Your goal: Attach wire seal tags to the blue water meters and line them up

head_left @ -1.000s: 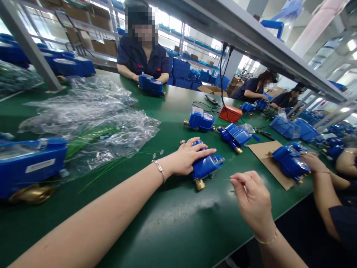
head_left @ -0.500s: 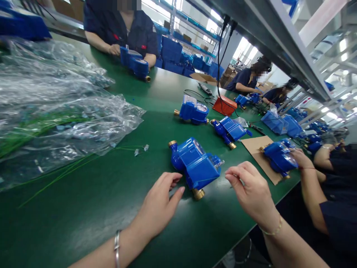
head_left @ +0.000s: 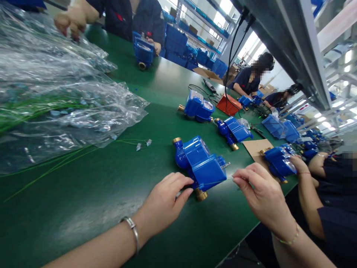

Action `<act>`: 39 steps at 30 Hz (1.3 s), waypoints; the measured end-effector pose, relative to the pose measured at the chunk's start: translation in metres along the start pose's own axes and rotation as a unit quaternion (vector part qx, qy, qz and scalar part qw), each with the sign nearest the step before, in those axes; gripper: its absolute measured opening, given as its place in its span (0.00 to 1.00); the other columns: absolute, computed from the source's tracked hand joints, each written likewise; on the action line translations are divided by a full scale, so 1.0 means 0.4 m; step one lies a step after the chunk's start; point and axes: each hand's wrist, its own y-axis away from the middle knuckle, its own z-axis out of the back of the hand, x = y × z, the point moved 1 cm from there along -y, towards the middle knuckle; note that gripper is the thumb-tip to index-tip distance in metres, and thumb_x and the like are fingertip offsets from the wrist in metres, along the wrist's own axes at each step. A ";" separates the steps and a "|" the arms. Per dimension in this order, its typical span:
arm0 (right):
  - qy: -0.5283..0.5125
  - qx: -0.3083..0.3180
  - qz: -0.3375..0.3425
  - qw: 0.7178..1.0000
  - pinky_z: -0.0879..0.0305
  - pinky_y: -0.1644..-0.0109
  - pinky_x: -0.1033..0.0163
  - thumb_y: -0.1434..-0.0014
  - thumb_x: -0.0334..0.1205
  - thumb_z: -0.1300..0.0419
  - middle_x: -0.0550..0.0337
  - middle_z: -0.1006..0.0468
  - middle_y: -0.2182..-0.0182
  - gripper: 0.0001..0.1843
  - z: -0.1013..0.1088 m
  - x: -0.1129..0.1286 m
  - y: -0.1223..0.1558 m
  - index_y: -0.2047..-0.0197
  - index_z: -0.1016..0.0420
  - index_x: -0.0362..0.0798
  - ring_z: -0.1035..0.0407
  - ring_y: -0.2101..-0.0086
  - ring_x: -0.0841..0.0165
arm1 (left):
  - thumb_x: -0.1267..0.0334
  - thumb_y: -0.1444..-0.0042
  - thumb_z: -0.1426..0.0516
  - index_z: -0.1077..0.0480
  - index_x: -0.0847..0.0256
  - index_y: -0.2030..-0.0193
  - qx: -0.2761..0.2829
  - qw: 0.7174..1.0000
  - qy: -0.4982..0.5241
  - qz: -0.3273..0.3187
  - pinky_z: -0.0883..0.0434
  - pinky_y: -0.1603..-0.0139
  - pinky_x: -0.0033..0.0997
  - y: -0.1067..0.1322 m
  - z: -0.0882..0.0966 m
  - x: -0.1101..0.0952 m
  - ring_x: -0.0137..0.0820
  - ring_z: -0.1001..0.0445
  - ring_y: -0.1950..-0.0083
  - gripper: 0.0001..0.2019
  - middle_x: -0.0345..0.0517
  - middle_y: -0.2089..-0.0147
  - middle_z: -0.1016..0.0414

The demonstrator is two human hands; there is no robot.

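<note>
A blue water meter (head_left: 206,169) with brass threaded ends lies on the green table in front of me. My right hand (head_left: 262,197), at its right, is closed in a pinch on a thin green wire (head_left: 229,179). The wire runs left across the lower face of the meter's blue housing. My left hand (head_left: 170,197) is at the meter's lower left, thumb and index slightly apart, fingertips close to the pipe beside the lower brass end. Whether these fingertips touch the meter or the wire's far end I cannot tell.
Clear plastic bags (head_left: 69,100) of green wire seals cover the left side. Loose seals (head_left: 143,144) lie nearer. More meters (head_left: 199,106), an orange box (head_left: 228,104) and cardboard (head_left: 256,149) stand beyond. A co-worker's hands (head_left: 298,163) hold a meter at right; another person (head_left: 131,18) sits opposite.
My left hand has moved right, closer to the meter, its thumb and index nearer together. My right hand has shifted slightly right, with the wire now stretched straighter. The person opposite has reached toward the bags.
</note>
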 end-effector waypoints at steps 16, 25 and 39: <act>-0.018 0.040 0.040 0.998 0.35 0.62 0.59 0.37 0.34 0.50 0.55 0.30 0.69 0.11 -0.089 0.052 0.003 0.56 0.28 0.47 0.35 0.66 0.65 | 0.63 0.41 0.49 0.31 0.57 0.53 0.024 0.999 -0.001 0.024 0.31 0.55 0.32 -0.006 -0.011 -0.010 0.32 0.28 0.57 0.11 0.43 0.57 0.26; -0.170 0.011 -0.097 0.981 0.35 0.62 0.62 0.41 0.29 0.50 0.60 0.32 0.68 0.17 -0.115 0.030 0.095 0.48 0.36 0.50 0.35 0.68 0.68 | 0.68 0.45 0.51 0.35 0.53 0.50 0.112 0.979 -0.145 0.088 0.33 0.70 0.31 0.009 0.107 -0.079 0.36 0.26 0.68 0.17 0.41 0.69 0.25; -0.793 -0.070 -0.356 0.490 0.37 0.66 0.67 0.44 0.46 0.40 0.62 0.35 0.66 0.12 -0.158 0.147 0.177 0.59 0.34 0.52 0.36 0.68 0.73 | 0.62 0.42 0.49 0.26 0.55 0.63 0.245 0.958 0.135 0.062 0.32 0.62 0.24 -0.001 0.129 -0.116 0.27 0.29 0.65 0.10 0.38 0.66 0.26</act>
